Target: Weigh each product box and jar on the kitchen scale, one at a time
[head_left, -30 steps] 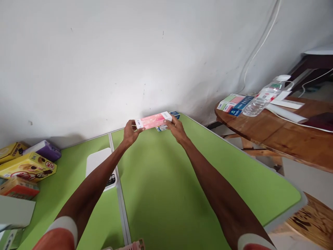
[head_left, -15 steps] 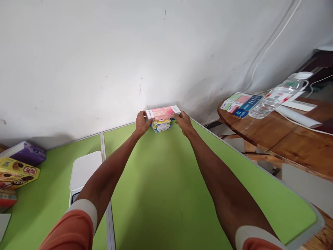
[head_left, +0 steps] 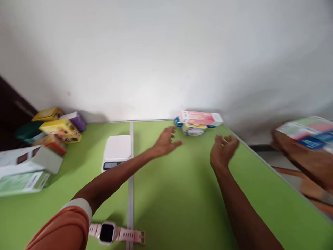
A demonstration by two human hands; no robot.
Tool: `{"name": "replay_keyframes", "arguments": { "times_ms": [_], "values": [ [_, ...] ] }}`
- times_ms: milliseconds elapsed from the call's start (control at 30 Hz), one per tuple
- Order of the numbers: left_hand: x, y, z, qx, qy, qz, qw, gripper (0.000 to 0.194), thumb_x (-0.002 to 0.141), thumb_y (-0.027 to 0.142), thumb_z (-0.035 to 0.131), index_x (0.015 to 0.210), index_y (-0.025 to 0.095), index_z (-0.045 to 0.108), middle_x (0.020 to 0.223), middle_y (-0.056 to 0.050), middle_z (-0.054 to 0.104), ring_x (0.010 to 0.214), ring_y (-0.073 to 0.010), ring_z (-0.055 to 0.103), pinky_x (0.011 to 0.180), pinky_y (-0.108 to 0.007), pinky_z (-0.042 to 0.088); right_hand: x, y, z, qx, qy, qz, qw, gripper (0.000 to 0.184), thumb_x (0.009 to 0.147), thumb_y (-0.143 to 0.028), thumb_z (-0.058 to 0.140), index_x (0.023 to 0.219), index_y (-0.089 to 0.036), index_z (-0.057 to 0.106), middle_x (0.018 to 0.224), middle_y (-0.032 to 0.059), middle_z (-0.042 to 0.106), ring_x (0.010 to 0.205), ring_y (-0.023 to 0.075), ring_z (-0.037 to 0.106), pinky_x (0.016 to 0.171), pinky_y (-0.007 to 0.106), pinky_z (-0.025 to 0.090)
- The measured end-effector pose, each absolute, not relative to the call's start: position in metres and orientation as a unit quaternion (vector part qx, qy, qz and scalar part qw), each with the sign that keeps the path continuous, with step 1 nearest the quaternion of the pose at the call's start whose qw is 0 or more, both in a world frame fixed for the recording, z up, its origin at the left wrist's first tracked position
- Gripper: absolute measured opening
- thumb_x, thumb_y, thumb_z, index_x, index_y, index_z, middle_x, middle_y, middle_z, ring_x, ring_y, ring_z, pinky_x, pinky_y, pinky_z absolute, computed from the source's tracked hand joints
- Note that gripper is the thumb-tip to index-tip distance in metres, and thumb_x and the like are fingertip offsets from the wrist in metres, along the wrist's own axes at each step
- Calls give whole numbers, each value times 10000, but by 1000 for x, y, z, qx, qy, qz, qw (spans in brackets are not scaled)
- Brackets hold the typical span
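A long pink and white box [head_left: 200, 118] lies across the top of a yellow and white box [head_left: 194, 130] at the far edge of the green table, against the wall. Part of a blue box [head_left: 178, 122] shows beside and behind them. My left hand [head_left: 165, 141] is in the air in front and to the left of this stack, fingers apart, holding nothing. Nearer to me and to the right, my right hand [head_left: 223, 149] is also empty, its fingers loosely curled and spread. Neither hand touches the boxes.
A white kitchen scale [head_left: 118, 147] stands left of the table's seam. A pink smartwatch [head_left: 106, 232] lies near the front. Several boxes, including a yellow snack box [head_left: 62, 130] and a white box [head_left: 31, 159], crowd the left. A wooden table [head_left: 299, 152] stands at right.
Both hands have let go of the pink and white box and drawn back towards me. The box stays on the stack. My view has turned left, bringing the smartwatch and more boxes into sight.
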State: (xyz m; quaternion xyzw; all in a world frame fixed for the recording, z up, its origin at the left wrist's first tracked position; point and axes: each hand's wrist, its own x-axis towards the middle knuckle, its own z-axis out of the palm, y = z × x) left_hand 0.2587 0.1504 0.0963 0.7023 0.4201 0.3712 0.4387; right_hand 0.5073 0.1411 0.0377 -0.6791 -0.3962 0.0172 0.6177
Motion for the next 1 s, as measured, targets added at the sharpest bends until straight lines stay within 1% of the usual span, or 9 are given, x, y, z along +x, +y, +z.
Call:
{"name": "replay_keyframes", "arguments": {
  "times_ms": [67,167,300,433,567,700,833,933,1000],
  "values": [
    [222,96,89,721,383,346,462,689,880,449,900,1468,220,624,1430,-193,660,1116,-267,724,842,-400,652,465,111,26,-666,-398,37,630,566,956,-617,613,1359,-221,566,1417,272,609,1191,364,697,934,567,610],
    [162,21,81,709,400,340,471,612,902,455,867,1440,255,653,1418,-161,679,1118,-253,732,774,-344,638,391,64,23,-620,-505,109,590,506,973,-603,629,1343,-262,580,1391,188,636,1235,352,697,924,541,611],
    [87,-39,74,669,468,383,432,495,941,424,812,1379,231,685,1351,-149,720,1070,-242,750,815,-370,652,303,26,34,-562,-602,172,540,461,1002,-594,617,1293,-236,620,1294,157,685,1156,319,714,872,488,622],
    [38,-55,66,639,516,444,358,437,957,417,783,1345,232,699,1330,-137,739,1081,-245,759,899,-409,665,240,18,48,-496,-678,225,493,415,1022,-597,593,1198,-230,675,1233,141,740,984,274,733,791,437,636],
    [-1,-61,65,608,547,493,298,362,980,432,744,1269,216,720,1249,-126,757,1013,-217,770,843,-351,654,183,13,63,-418,-731,270,467,329,1058,-531,559,1111,-240,706,1107,111,788,941,258,745,856,440,645],
    [-64,-75,81,549,623,545,114,316,1030,430,667,1250,211,723,1180,-123,745,1021,-226,736,916,-375,627,113,14,71,-324,-784,319,422,312,1045,-518,598,1144,-242,704,1150,121,772,971,264,737,860,443,643],
    [-144,-92,99,406,718,556,-101,359,1051,460,638,1292,199,687,1325,-168,685,1286,-308,637,1140,-468,536,31,16,64,-253,-808,391,360,503,957,-621,718,1266,-227,674,1280,173,710,1152,325,699,906,493,640],
    [-191,-98,100,345,739,551,-175,435,1073,504,595,1353,175,645,1436,-194,618,1407,-325,554,1229,-483,454,-19,12,53,-253,-795,431,342,779,851,-699,811,1409,-200,598,1374,213,639,1273,375,647,995,556,617],
    [-212,-99,94,330,743,550,-191,476,1085,514,570,1399,160,617,1467,-206,598,1440,-322,531,1258,-471,416,-41,8,46,-259,-783,454,338,885,805,-698,849,1460,-183,550,1421,228,591,1299,387,624,1045,573,595]
  ]
}}
